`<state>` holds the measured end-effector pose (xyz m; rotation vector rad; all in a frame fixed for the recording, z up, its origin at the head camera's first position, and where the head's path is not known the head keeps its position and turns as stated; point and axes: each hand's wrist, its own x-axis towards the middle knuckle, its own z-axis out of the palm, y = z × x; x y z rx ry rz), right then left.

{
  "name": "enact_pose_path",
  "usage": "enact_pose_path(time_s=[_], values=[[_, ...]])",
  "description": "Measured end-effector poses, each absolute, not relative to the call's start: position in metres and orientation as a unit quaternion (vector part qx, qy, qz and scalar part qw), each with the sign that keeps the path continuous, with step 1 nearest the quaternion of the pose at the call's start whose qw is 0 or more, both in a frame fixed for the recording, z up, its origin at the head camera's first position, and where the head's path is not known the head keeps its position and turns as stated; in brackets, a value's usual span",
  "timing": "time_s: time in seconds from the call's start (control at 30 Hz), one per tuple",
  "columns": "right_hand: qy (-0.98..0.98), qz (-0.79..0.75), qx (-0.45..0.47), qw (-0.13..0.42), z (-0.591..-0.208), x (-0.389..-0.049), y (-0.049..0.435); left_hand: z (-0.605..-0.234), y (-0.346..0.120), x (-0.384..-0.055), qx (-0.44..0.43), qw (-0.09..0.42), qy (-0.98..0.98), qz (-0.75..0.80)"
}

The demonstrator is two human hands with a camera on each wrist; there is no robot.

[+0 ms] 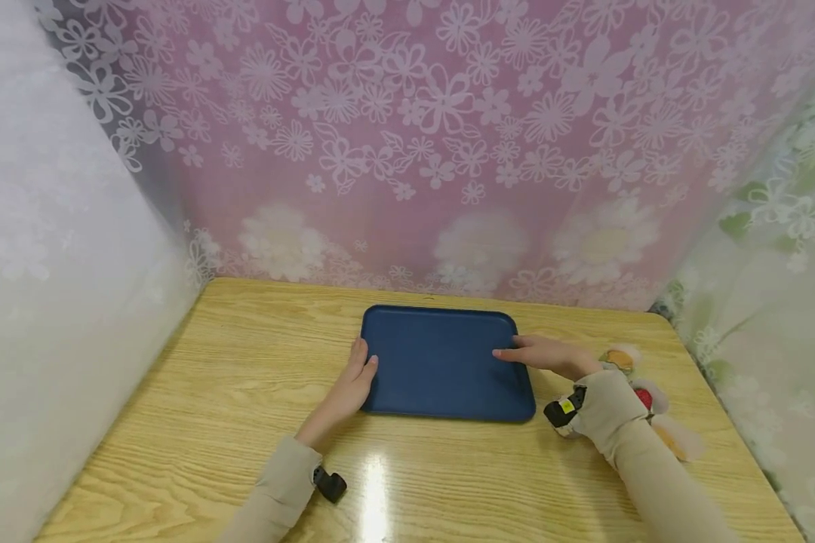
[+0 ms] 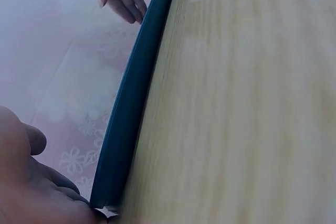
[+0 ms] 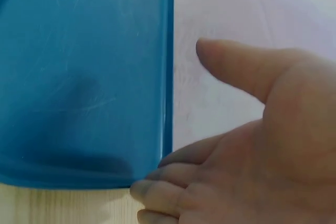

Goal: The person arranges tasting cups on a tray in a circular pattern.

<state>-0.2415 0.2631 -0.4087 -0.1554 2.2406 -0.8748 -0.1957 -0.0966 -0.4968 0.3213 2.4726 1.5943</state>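
A dark blue rectangular tray (image 1: 441,362) with a low raised rim lies flat on the wooden table. At its left side is my left hand (image 1: 353,385), fingers along the outer edge and thumb beside the rim. The left wrist view shows these fingers (image 2: 58,187) touching the tray's near corner. My right hand (image 1: 546,354) reaches over the tray's right edge. Seen from the right wrist, its thumb stands well apart and its fingers (image 3: 163,192) are fairly straight at the tray corner; whether they touch it I cannot tell. Nothing lies on the tray.
Beyond the right forearm several small items sit on the wooden table (image 1: 244,362), among them an orange-brown one (image 1: 620,360) and a red one (image 1: 644,398), partly hidden by the sleeve. A pink flowered curtain (image 1: 414,151) hangs behind the table's back edge, with pale cloths at both sides.
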Motion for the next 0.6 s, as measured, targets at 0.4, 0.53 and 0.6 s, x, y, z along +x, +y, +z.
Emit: enact_pose_path(time_s=[0.4, 0.53, 0.6], values=[[0.889, -0.34, -0.008, 0.306, -0.412, -0.22, 0.228, -0.499, -0.121, -0.183, 0.097, 0.094, 0.82, 0.556], [0.882, -0.378, -0.013, 0.281, -0.419, -0.21, 0.229, -0.498, -0.125, -0.178, 0.092, 0.096, 0.81, 0.571], [0.875, -0.401, -0.014, 0.271, -0.424, -0.204, 0.229, -0.498, -0.128, -0.175, 0.09, 0.099, 0.804, 0.579]])
